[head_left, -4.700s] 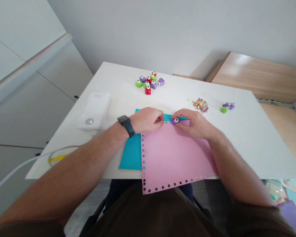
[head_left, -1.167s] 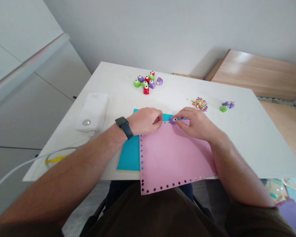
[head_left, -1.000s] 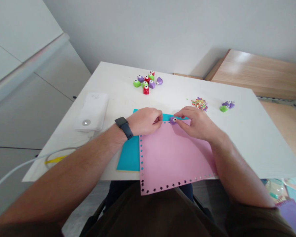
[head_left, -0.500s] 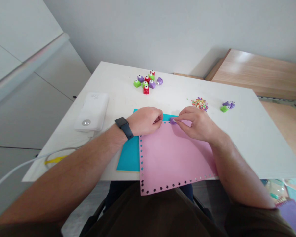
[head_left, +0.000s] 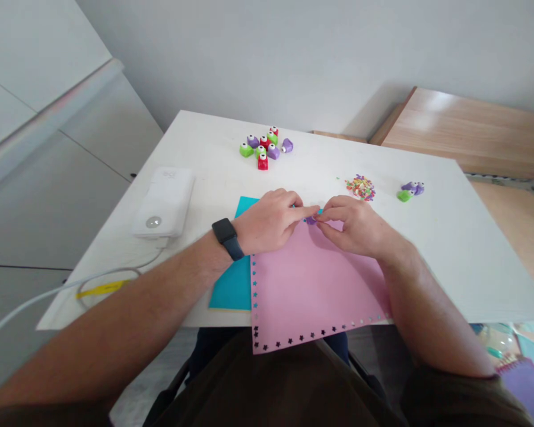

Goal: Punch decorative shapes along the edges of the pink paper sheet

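A pink sheet (head_left: 324,273) with small star-shaped holes along its edges lies over a blue sheet (head_left: 230,283), its near corner hanging past the table edge. At the pink sheet's far edge sits a small purple paper punch (head_left: 311,220), partly covered by fingers. My right hand (head_left: 351,222) pinches this punch between thumb and fingertips. My left hand (head_left: 273,219), with a dark watch on its wrist, stretches its index finger over the punch. Its other fingers are bent, and their tips are partly hidden.
Several red, green and purple punches (head_left: 262,161) stand at the back of the white table (head_left: 445,255). A pile of colourful paper bits (head_left: 361,187) lies right of centre, and more punches (head_left: 404,194) sit farther right. A white power bank (head_left: 167,201) with a cable (head_left: 111,270) lies left.
My left hand has moved right, and its index finger has stretched out from a curled position to the punch. My right hand stays on the punch, almost unmoved.
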{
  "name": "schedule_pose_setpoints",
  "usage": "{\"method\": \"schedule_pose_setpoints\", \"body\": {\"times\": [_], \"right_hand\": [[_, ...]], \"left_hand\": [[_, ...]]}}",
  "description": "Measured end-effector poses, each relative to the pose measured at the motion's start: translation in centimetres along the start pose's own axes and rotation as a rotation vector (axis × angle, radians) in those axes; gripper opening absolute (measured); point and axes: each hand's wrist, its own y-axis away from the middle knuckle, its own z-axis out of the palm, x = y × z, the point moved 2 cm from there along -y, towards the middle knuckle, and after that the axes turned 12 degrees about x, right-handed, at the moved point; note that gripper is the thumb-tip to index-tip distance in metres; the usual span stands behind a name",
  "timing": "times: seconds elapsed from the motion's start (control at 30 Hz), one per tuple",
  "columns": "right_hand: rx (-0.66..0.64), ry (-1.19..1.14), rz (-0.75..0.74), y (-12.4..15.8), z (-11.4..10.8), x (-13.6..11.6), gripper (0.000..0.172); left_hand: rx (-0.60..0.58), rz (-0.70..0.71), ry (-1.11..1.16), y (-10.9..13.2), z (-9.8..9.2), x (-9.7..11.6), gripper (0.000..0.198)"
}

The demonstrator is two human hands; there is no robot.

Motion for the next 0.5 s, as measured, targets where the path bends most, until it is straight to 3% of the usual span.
{"method": "schedule_pose_setpoints", "body": {"times": [0.5], "right_hand": [[-0.073,0.04,0.054,-0.21,0.22,-0.4,0.022]], "left_hand": [[-0.059,-0.026,0.061,-0.14,0.94,0.2,0.043]]}}
